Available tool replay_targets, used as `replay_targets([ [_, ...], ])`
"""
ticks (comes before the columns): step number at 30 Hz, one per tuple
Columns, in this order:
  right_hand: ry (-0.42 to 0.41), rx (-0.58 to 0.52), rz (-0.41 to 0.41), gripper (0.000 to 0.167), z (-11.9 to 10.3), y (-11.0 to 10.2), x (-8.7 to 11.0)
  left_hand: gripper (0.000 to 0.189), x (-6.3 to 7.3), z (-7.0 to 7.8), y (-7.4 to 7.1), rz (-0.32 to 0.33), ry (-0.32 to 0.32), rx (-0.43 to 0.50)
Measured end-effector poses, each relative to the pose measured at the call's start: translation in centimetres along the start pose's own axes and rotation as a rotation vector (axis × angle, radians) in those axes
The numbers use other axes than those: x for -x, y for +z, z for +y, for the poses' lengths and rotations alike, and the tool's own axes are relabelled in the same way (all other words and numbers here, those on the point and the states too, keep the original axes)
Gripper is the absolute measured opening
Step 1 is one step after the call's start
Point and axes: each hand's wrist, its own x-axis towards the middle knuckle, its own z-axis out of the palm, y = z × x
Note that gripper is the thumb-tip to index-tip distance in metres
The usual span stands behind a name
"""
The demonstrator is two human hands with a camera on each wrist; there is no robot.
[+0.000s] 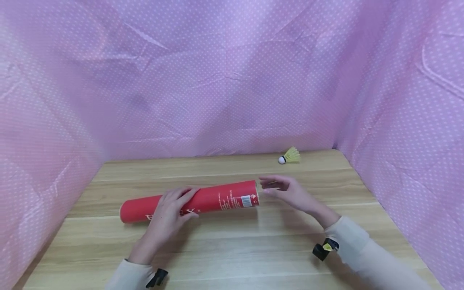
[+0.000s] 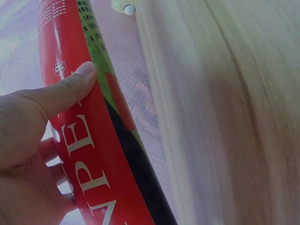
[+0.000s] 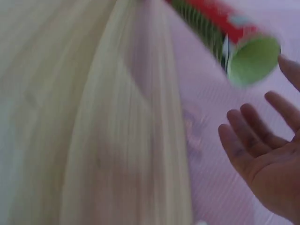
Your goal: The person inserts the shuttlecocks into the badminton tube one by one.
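Note:
My left hand [image 1: 169,217] grips a long red shuttlecock tube [image 1: 224,196] around its middle, thumb on the near side. The tube [image 2: 89,140] lies crosswise, its right end slightly farther from me, and seems to hang just above the table. White letters and a dark and green panel show on it in the left wrist view. Just off the tube's right end is my right hand [image 1: 286,193], holding nothing, fingers relaxed and apart. In the right wrist view that round end [image 3: 254,61] looks pale green; blur hides whether a cap covers it. The right hand [image 3: 267,154] does not touch it.
A yellow shuttlecock [image 1: 289,156] with a white head lies on its side near the back right edge of the wooden table [image 1: 232,257]. Pink dotted cloth [image 1: 224,80] hangs behind the table and along both sides.

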Motion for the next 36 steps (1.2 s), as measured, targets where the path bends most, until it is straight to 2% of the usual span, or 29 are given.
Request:
replay_targets([
  [5, 0.003, 0.033, 0.082, 0.047, 2.6, -3.4, -0.8, 0.084, 0.1, -0.1, 0.0, -0.003, 0.006, -0.006],
  [10, 0.041, 0.129, 0.181, 0.044, 4.4, -7.1, -2.3, 0.084, 0.2, -0.3, 0.0, -0.005, -0.001, -0.011],
  [18, 0.045, 0.272, 0.426, 0.043, 5.5, -11.5, -4.0, 0.083, 0.4, -0.3, 0.0, -0.002, -0.008, -0.017],
  [21, 0.099, 0.283, 0.402, 0.051, 5.8, -12.4, -4.3, 0.082, 0.4, -0.3, 0.1, -0.002, -0.004, -0.015],
  [24, 0.149, 0.304, 0.303, 0.06, 6.2, -13.0, -4.4, 0.081, 0.5, -0.2, 0.2, -0.002, -0.006, -0.01],
  [28, 0.171, 0.32, 0.186, 0.069, 6.6, -13.3, -4.8, 0.082, 0.5, -0.2, 0.2, -0.004, -0.016, -0.011],
  [36, 0.208, 0.342, 0.16, 0.067, 7.2, -13.3, -5.4, 0.082, 0.3, -0.4, 0.0, 0.005, -0.002, -0.02],
])
